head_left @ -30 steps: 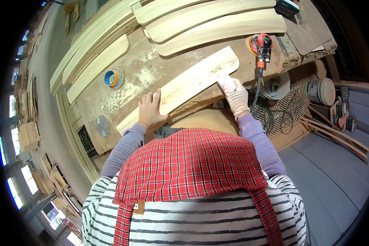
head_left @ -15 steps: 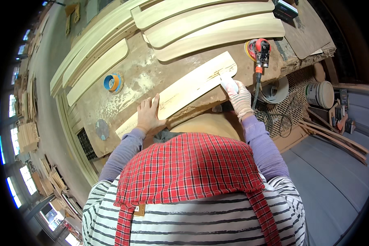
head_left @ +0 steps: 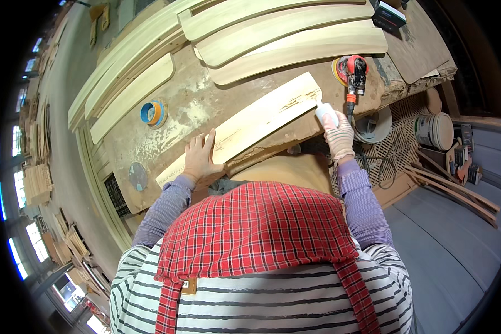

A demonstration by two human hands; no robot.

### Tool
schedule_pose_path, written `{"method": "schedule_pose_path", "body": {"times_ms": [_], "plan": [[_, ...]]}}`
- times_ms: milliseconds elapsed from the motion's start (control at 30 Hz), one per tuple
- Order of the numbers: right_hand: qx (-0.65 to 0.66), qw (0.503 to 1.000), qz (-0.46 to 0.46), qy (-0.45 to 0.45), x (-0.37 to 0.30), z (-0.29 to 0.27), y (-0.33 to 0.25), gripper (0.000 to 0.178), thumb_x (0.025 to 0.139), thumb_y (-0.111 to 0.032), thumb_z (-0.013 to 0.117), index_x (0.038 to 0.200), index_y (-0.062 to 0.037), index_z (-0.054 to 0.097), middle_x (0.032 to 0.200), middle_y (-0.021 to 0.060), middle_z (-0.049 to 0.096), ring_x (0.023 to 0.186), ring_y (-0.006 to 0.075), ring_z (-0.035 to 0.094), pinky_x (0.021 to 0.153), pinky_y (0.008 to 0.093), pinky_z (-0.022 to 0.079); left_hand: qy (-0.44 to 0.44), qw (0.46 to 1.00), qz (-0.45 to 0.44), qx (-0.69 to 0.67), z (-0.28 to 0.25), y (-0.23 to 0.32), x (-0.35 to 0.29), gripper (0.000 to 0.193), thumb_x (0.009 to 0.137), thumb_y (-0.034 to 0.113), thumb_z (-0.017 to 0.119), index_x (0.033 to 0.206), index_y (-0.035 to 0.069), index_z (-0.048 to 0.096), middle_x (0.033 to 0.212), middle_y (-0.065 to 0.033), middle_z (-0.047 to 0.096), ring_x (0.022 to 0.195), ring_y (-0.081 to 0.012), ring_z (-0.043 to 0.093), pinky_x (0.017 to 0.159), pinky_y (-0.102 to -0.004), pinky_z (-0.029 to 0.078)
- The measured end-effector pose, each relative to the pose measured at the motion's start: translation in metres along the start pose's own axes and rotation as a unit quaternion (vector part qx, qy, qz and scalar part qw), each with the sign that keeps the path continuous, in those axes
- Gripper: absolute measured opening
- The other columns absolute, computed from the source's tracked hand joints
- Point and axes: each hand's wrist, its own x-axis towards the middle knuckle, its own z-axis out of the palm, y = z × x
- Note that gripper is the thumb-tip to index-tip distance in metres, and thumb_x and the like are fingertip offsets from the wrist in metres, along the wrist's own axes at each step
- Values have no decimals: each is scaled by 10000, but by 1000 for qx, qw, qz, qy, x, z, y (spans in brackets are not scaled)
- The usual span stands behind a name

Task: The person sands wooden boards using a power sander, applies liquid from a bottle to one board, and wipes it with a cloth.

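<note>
A long curved pale wood panel (head_left: 250, 125) lies across the stained workbench (head_left: 200, 100). My left hand (head_left: 199, 157), bare, presses flat on the panel's near left part with fingers spread. My right hand (head_left: 338, 133) wears a light glove and grips a small white block (head_left: 327, 113) at the panel's right end, by its edge. A red and black power sander (head_left: 355, 75) rests on the bench just beyond my right hand.
Several more curved wood panels (head_left: 295, 44) lie stacked at the back of the bench. A blue and orange tape roll (head_left: 152, 112) sits at the left. A white bucket (head_left: 434, 131) and loose wood strips (head_left: 451, 186) lie on the floor at the right.
My right hand has slid with the white block along the panel toward its right end. My left hand has stayed pressed on the panel.
</note>
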Motion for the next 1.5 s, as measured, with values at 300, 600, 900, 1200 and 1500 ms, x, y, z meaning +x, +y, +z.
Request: {"method": "schedule_pose_path", "body": {"times_ms": [300, 600, 900, 1200, 1500], "plan": [[17, 998, 53, -38, -9, -11, -13, 404, 918, -325, 685, 1189, -30, 635, 919, 123, 691, 806, 189, 649, 770, 334, 528, -7, 1000, -8, -3, 1, 3, 1, 1134, 561, 530, 780, 1530, 130, 347, 1296, -176, 487, 1228, -361, 448, 994, -516, 364], [-38, 999, -18, 5, 19, 1, 0, 377, 929, -321, 664, 1173, -34, 641, 967, 195, 702, 863, 300, 672, 825, 376, 519, 19, 1000, 2, 12, 8, -1, -1, 1106, 560, 512, 778, 1512, 120, 372, 1282, -184, 492, 1177, -359, 465, 989, -498, 374], [10, 999, 31, -7, 16, -4, -4, 368, 928, -305, 671, 1174, -33, 637, 933, 146, 706, 821, 224, 658, 795, 356, 525, 7, 1000, -7, 12, 6, 5, 3, 1131, 545, 511, 782, 1525, 136, 359, 1296, -177, 494, 1210, -348, 462, 989, -513, 374], [40, 994, 24, -101, -2, 10, 0, 406, 951, -339, 671, 1244, -74, 581, 795, 11, 608, 555, 66, 532, 491, 241, 456, -1, 1000, -22, 18, 7, 1, -14, 1182, 539, 487, 822, 1540, 108, 321, 1401, -175, 438, 1291, -361, 413, 1077, -517, 307], [139, 967, 91, -191, -82, 74, -34, 455, 953, -341, 672, 1280, -49, 550, 806, 10, 589, 547, 61, 521, 472, 225, 450, -35, 992, -114, 50, 3, -108, -139, 1264, 528, 507, 847, 1547, 50, 256, 1486, -173, 377, 1364, -364, 358, 1123, -523, 246]]}}
